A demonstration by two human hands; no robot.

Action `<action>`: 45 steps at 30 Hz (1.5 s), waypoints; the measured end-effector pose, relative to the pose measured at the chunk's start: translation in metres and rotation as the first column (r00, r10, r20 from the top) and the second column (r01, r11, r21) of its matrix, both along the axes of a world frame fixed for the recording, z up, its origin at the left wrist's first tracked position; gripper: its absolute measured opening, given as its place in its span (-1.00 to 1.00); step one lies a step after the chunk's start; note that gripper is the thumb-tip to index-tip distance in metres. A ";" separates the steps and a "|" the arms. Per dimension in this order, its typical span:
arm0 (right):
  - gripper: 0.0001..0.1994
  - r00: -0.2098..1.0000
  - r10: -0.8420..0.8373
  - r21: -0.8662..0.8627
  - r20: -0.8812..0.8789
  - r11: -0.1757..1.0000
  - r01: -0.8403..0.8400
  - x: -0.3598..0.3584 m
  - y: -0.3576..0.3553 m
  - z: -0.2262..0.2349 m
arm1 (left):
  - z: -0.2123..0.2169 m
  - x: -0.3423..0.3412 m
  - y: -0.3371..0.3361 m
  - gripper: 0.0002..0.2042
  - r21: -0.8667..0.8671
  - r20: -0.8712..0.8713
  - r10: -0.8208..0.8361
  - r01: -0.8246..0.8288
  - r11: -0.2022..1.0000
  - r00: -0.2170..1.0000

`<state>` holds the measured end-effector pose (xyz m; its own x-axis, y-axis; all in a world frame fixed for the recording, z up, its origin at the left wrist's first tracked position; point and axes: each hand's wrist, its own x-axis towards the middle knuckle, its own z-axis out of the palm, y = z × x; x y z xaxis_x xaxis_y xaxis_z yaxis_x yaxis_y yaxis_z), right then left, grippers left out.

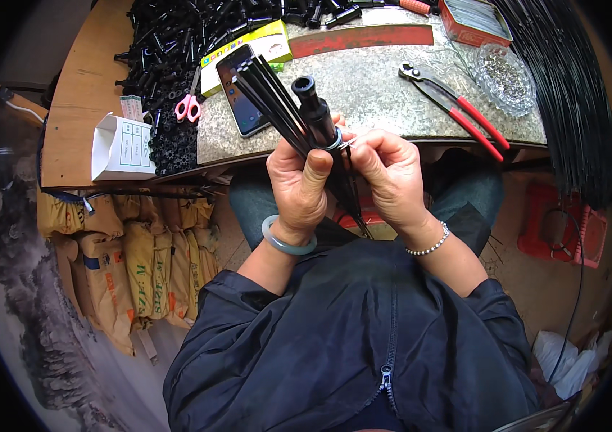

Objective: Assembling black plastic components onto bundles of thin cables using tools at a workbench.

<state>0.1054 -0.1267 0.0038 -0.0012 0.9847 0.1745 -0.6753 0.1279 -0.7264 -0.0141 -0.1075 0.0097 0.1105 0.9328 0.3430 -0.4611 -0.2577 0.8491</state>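
My left hand grips a bundle of thin black rods together with a black tube-shaped part, held upright over the bench edge. A small metal ring or wire sits around the tube. My right hand pinches that wire at the tube's side with thumb and forefinger. A pale green bangle is on my left wrist and a bead bracelet on my right.
Red-handled pliers lie on the stone bench top. A phone, pink scissors, a heap of black plastic parts, a glass dish, a red tin, a white box and long black wires are nearby. Sacks are below.
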 end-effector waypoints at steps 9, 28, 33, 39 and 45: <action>-0.85 0.990 -0.057 -0.090 0.131 0.994 0.069 -0.002 -0.003 0.002 | 0.002 0.003 -0.003 -0.51 -0.012 0.028 -0.004 0.004 1.000 1.000; -0.65 0.909 0.398 -0.083 -0.128 0.909 -0.409 0.005 0.007 -0.024 | 0.000 -0.004 -0.008 -0.46 0.019 -0.089 -0.033 0.035 0.999 0.996; -0.81 0.925 0.366 -0.073 -0.102 0.925 -0.374 0.006 0.012 -0.012 | -0.001 0.000 -0.006 -0.48 0.042 -0.051 -0.065 0.067 0.997 0.997; -0.74 0.975 0.221 -0.110 -0.022 0.969 -0.223 -0.006 0.008 -0.009 | 0.003 -0.003 0.003 -0.45 0.015 -0.067 -0.153 0.154 0.988 0.986; -0.64 0.705 0.072 0.029 0.706 0.991 -0.131 -0.020 -0.013 -0.051 | 0.024 -0.010 0.028 -0.35 0.060 0.164 -0.380 0.375 0.925 0.910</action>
